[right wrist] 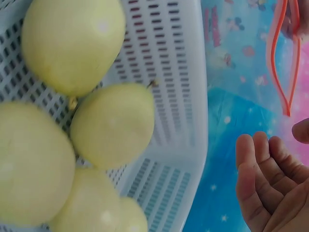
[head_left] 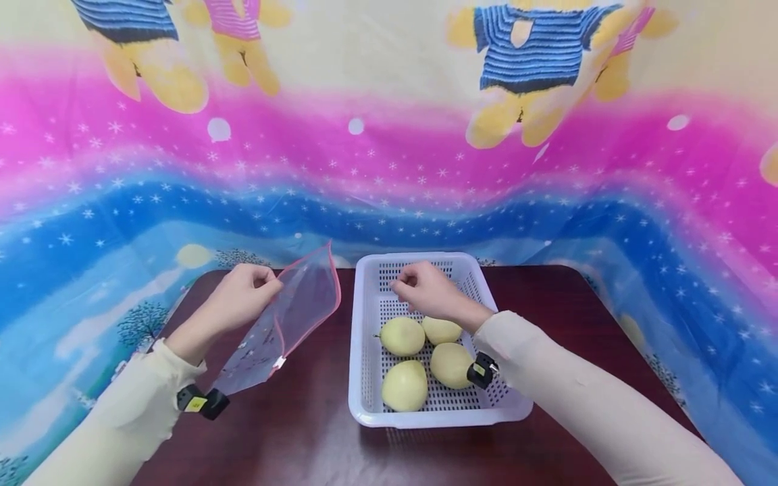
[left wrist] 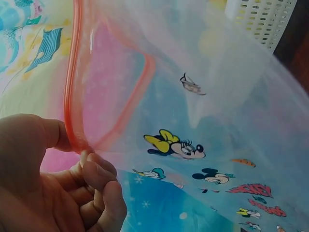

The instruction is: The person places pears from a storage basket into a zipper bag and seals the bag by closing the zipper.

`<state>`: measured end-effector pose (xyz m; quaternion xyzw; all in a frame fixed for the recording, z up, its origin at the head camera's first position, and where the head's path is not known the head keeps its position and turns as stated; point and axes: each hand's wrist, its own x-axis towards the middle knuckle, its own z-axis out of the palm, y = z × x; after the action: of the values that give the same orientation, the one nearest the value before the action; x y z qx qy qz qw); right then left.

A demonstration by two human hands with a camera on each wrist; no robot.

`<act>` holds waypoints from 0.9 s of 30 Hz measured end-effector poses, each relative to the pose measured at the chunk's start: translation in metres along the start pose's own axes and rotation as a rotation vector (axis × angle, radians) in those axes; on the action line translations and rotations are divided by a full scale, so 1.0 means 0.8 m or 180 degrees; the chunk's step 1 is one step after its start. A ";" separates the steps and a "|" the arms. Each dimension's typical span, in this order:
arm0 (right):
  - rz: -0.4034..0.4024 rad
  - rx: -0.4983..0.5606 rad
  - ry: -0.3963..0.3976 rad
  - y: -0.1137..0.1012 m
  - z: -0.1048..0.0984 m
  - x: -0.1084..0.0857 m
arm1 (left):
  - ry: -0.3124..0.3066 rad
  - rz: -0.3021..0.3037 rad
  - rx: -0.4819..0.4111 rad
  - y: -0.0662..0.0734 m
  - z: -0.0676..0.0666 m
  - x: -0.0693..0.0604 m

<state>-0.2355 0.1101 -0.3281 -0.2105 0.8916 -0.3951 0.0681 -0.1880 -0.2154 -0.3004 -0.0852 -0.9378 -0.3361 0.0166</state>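
Note:
A clear slider zip bag (head_left: 306, 297) with a red-pink rim and cartoon prints hangs with its mouth spread. My left hand (head_left: 243, 291) pinches one corner of that rim between thumb and fingers, as the left wrist view also shows. Over the far part of a white plastic basket (head_left: 358, 364) hovers my right hand (head_left: 428, 290), fingers loosely bent and apart from the thumb, nothing between them. Several pale yellow-green pears (head_left: 405, 386) lie in the basket below it. The right forearm partly hides the pears on that side.
The basket stands on a dark reddish-brown table (head_left: 292, 432), with the bag to its left. A printed cloth (head_left: 377, 169) with bears and snowflakes hangs behind the table and round its sides. Small black cameras (head_left: 482, 370) sit on both wrists.

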 end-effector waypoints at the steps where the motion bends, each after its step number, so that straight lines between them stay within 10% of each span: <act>1: 0.0033 -0.0021 0.0015 0.003 -0.004 -0.001 | 0.0004 0.0002 0.0000 -0.001 0.000 0.000; 27: 0.0059 -0.0254 0.0090 0.050 -0.036 -0.025 | -0.0086 -0.0094 -0.0331 -0.013 0.006 -0.007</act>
<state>-0.2384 0.1624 -0.3391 -0.1992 0.9094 -0.3615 0.0507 -0.1842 -0.2212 -0.3114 -0.0766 -0.9203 -0.3835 -0.0054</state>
